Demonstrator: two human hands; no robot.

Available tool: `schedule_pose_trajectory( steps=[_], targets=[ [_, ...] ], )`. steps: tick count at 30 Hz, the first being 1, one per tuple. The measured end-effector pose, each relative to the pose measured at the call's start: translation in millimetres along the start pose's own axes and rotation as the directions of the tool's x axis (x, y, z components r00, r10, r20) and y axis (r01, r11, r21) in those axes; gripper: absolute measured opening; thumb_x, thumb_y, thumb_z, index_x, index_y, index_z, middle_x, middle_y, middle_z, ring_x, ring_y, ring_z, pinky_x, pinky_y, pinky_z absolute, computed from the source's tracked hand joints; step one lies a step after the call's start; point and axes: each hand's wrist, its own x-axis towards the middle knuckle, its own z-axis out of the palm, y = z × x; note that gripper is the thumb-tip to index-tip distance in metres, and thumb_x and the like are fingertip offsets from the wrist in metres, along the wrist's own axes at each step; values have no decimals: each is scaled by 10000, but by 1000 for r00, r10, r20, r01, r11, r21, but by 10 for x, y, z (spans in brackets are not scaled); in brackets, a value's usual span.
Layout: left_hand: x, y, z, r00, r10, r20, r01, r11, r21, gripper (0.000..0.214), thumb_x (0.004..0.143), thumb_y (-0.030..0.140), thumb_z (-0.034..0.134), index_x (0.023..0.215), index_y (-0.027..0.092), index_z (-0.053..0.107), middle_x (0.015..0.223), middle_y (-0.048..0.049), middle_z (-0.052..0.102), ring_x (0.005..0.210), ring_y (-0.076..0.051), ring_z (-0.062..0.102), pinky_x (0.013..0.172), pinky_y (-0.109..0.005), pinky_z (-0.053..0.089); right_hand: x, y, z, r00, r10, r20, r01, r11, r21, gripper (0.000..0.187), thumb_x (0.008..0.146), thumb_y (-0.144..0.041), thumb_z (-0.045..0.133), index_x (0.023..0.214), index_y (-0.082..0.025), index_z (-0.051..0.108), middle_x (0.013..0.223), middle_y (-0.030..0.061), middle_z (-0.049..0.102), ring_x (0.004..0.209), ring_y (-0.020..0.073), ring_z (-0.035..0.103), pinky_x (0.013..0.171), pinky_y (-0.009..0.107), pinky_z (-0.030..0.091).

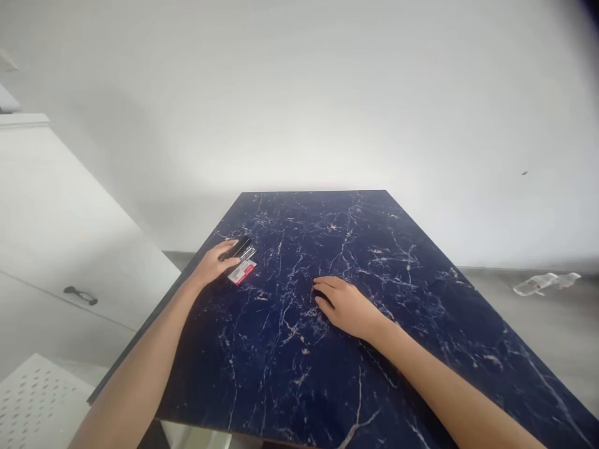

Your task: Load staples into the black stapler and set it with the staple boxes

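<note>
My left hand (214, 262) rests near the left edge of a dark blue marbled table (355, 249), its fingers curled over a black stapler (241, 249). A small red and white box (242, 272) lies on the table right beside that hand, touching the stapler. My right hand (345, 305) lies palm down near the middle of the table, fingers bent and close together; a small dark shape shows under the fingertips, too hidden to name.
A white cabinet with a dark handle (80, 295) stands to the left. A white perforated surface (37, 399) sits at the lower left. An empty plastic bottle (545, 284) lies on the grey floor to the right. A plain white wall is behind the table.
</note>
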Motion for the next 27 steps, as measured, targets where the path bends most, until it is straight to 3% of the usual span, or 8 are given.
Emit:
schedule_pose_trajectory(
  steps=[7,10,12,14,16,20,23,27],
  targets=[
    [-21,432,339,968,201,150,-211,976,52,475,901,466,612,1293,207,686,1507,-115,522,1361,-359,500,1115,-530,425,-3,8,3,1000,-8,-15,8,1000,27,336,1003,-269,474,1248,-188,689,1359,107,643,1240,292,612,1056,472,523],
    [-101,740,580,914,336,228,-352,935,33,423,912,440,615,1265,221,700,1495,-104,538,1356,-346,510,1116,-519,424,7,39,-36,996,54,-72,-49,996,72,312,992,-244,480,1232,-198,674,1278,103,680,1144,271,659,996,448,549],
    [-179,948,754,855,424,299,-442,897,-8,402,923,438,611,1258,236,705,1504,-96,528,1332,-332,538,1092,-481,457,10,83,-101,985,133,-112,-117,984,138,311,966,-221,512,1247,-209,645,1238,94,690,1058,245,686,922,407,575],
    [-257,1119,900,814,461,353,-484,875,-26,424,942,441,598,1322,267,666,1529,-81,501,1356,-324,517,1094,-464,463,5,136,-188,981,169,-93,-145,963,228,316,920,-202,572,1229,-218,636,1191,81,699,979,217,698,849,355,586],
    [-314,1213,972,803,471,365,-500,866,-17,457,962,466,582,1381,288,618,1541,-77,487,1383,-328,483,1119,-488,440,-5,182,-271,989,145,-32,-129,944,303,271,878,-194,622,1146,-216,656,1096,63,715,912,197,696,802,322,580],
    [-326,1141,863,841,410,353,-441,897,9,479,1025,492,464,1458,302,537,1591,-80,415,1448,-343,391,1158,-554,384,-14,213,-320,995,98,28,-102,938,330,150,854,-213,661,1004,-209,672,958,33,705,836,179,667,767,307,545],
    [-280,992,700,842,349,412,-395,918,29,527,989,516,538,1485,339,502,1634,-82,335,1481,-372,332,1132,-578,409,-1,207,-261,997,82,10,-81,955,284,82,878,-229,657,955,-207,677,936,28,684,809,167,641,742,294,514],
    [-235,911,610,827,327,458,-377,926,19,550,932,522,637,1453,378,537,1625,-82,352,1468,-390,349,1087,-579,454,22,205,-208,998,70,-1,-68,968,240,70,915,-259,647,882,-200,663,906,28,664,764,156,616,706,279,488]
  ],
)
